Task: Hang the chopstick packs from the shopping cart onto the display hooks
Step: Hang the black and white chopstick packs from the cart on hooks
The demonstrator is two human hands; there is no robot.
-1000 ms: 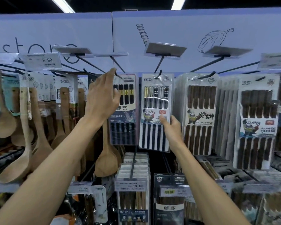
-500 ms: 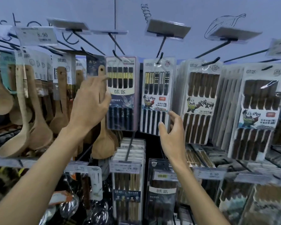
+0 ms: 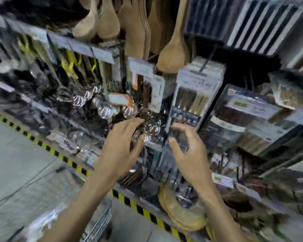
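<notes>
Your left hand (image 3: 119,151), right hand (image 3: 191,154): fingers spread, loosely curled, empty | hung chopstick packs (image 3: 191,102) at 2 o'clock; shopping cart (image 3: 99,222) at 7 o'clock, contents blurred | packs likely light, stiff, slick: pinch near hang-hole.

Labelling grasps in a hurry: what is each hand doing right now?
Left hand: open, fingers spread, holding nothing.
Right hand: open, fingers loosely curled, holding nothing.
</notes>
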